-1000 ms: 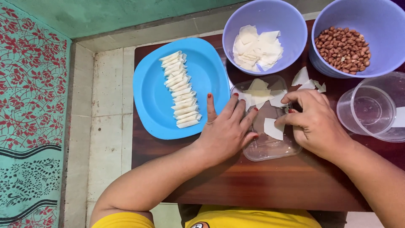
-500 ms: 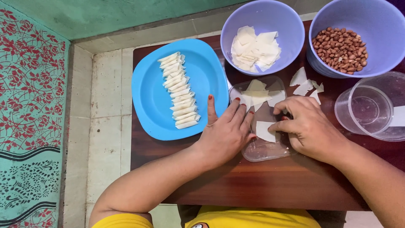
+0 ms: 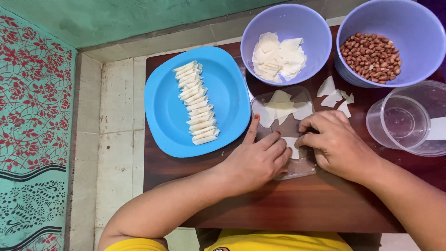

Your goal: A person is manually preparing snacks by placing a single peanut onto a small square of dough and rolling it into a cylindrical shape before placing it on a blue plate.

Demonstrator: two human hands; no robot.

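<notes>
Pale, thin dough — a small wrapper piece (image 3: 291, 143) — lies on the clear plastic lid (image 3: 297, 169) at the middle of the dark wooden table (image 3: 288, 209), pinched between both hands. It sits in the narrow gap where the fingertips meet: the left hand (image 3: 254, 160) comes at it from the left with its fingers pointing right and curled down onto its edge, while the right hand (image 3: 335, 144) presses in from the other side, fingers bent and closed over it. Both are about equally near, each touching the piece; most of it is covered, so its long axis cannot be told for sure, though the visible part seems to run away from the person. Just beyond the fingertips, more flat wrapper scraps (image 3: 283, 107) lie on the far end of the lid. To the left, beside the left hand, a blue plate (image 3: 227, 88) holds a neat column of rolled pieces (image 3: 195, 103), each lying crosswise. Farther off stand a lilac bowl of wrappers (image 3: 283, 18), a lilac bowl of peanuts (image 3: 404, 18) and — at the right edge — an empty clear container (image 3: 404, 122)
</notes>
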